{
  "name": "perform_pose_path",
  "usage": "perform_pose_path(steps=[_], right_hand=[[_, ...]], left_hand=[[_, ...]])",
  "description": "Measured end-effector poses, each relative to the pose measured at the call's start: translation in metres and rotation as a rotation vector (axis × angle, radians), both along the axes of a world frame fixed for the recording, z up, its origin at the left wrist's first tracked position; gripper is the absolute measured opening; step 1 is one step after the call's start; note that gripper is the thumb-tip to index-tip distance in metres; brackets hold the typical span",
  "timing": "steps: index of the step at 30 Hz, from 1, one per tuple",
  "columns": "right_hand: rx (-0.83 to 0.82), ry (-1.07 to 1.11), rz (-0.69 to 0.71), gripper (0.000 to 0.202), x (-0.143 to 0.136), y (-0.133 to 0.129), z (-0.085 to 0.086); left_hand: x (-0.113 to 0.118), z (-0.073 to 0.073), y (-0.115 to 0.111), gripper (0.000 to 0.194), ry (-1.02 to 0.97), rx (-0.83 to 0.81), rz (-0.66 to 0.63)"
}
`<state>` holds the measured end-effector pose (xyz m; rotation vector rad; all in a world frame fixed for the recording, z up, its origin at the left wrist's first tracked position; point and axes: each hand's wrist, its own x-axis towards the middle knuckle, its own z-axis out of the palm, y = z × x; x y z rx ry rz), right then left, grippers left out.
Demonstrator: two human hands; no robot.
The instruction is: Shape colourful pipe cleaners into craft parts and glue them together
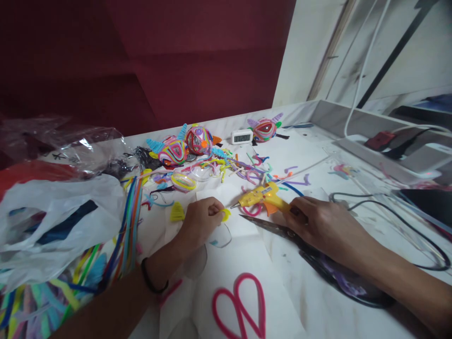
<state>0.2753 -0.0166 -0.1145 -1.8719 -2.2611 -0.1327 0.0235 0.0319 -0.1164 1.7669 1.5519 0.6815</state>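
Note:
My left hand [202,217] pinches a small curled yellow piece [226,215] over white paper [243,254]. Wrapped round the handle of a yellow glue gun [263,195] is my right hand [312,219]. The gun's metal nozzle points left, just right of the yellow piece. Dark scissors [271,227] lie below the gun, partly under my right hand. A yellow ribbed piece [177,212] rests left of my left hand. Pink pipe cleaner loops [240,306] lie on the paper nearer to me. Clear oval pieces [221,236] sit under and beside my left hand.
Colourful wrapped fish shapes [173,150] and a small white clock [242,137] stand at the back. Pipe cleaner scraps [252,176] are scattered before them. Plastic bags [70,202] and pipe cleaner bundles [131,221] are at left. A black cable [406,226] and a power strip [381,157] lie at right.

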Motion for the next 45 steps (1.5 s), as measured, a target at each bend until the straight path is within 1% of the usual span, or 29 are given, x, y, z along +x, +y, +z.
perform_pose_path(steps=[6, 9, 12, 15, 21, 29, 33, 37, 42, 45], right_hand=[[-0.112, -0.008, -0.036, 0.028, -0.002, -0.004, 0.01], [-0.137, 0.011, -0.048, 0.024, -0.002, -0.004, 0.013], [-0.131, 0.014, -0.049, 0.024, -0.002, -0.003, 0.012], [-0.103, 0.02, -0.041, 0.028, 0.0, -0.003, 0.009], [-0.063, 0.037, -0.035, 0.03, 0.003, -0.003, 0.005], [-0.066, 0.02, -0.038, 0.028, 0.003, -0.003, 0.005], [-0.035, 0.009, -0.038, 0.026, 0.004, -0.003, 0.004], [-0.012, -0.005, -0.031, 0.026, 0.005, -0.002, 0.002], [-0.027, -0.031, -0.044, 0.029, 0.004, -0.001, 0.003], [-0.049, -0.05, -0.064, 0.027, 0.002, 0.0, 0.004]], left_hand=[[0.003, 0.0, 0.0, 0.005, 0.043, 0.012, -0.011], [0.004, 0.001, 0.001, 0.006, 0.051, 0.018, -0.016], [0.005, 0.003, 0.001, 0.007, 0.066, 0.012, -0.015], [0.005, 0.004, 0.002, 0.007, 0.079, 0.017, -0.026], [0.005, 0.003, 0.002, 0.008, 0.098, 0.045, -0.046], [0.008, 0.008, 0.003, 0.011, 0.217, 0.122, -0.071], [0.008, 0.01, 0.003, 0.012, 0.249, 0.126, -0.075], [0.008, 0.008, 0.004, 0.011, 0.241, 0.125, -0.073], [0.008, 0.008, 0.006, 0.01, 0.236, 0.099, -0.055], [0.007, 0.009, 0.007, 0.009, 0.231, 0.065, -0.031]])
